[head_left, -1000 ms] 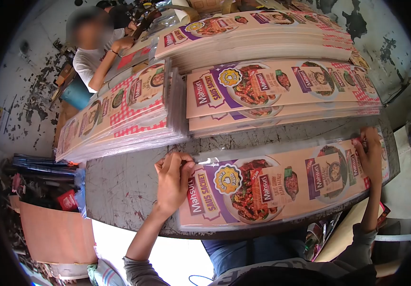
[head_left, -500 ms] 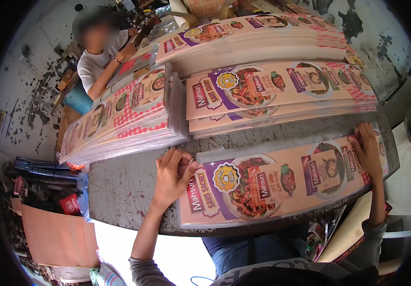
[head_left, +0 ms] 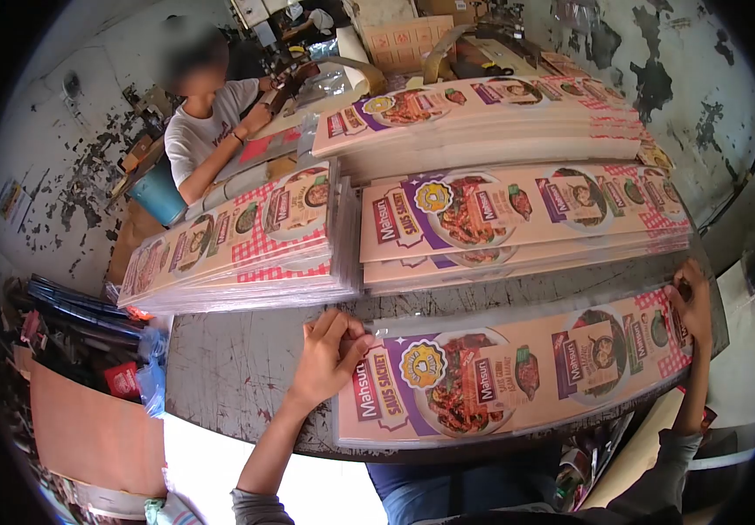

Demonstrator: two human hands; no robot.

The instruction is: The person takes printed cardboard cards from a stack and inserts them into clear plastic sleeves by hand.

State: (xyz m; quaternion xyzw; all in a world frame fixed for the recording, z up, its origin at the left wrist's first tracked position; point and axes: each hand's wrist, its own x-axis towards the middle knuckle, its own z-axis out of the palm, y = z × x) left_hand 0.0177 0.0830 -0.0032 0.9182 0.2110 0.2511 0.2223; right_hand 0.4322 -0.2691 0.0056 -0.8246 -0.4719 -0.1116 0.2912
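A long printed food-label sheet (head_left: 535, 376) in clear plastic lies in front of me along the near table edge, its "Mahsuri Saus Sachet" print facing up. My left hand (head_left: 329, 359) is closed at its upper left corner, thumb and fingers pinching the plastic edge. At the far right end, my right hand (head_left: 694, 306) has its fingers curled over the sheet's edge; part of the grip is hidden. Just beyond lies a stack of matching sheets (head_left: 526, 214), with a second stack (head_left: 237, 236) to its left, also in plastic.
A taller stack of printed sheets (head_left: 482, 118) stands farther back. Across the scratched grey table (head_left: 228, 367), a co-worker (head_left: 211, 131) sits at the back left with both hands raised near the table. A blue bucket (head_left: 157, 192) stands beside them.
My right hand has shifted outward to the sheet's right end, uncovering more of the checked print. My left hand stays at the upper left corner. The whole view has tilted up a little.
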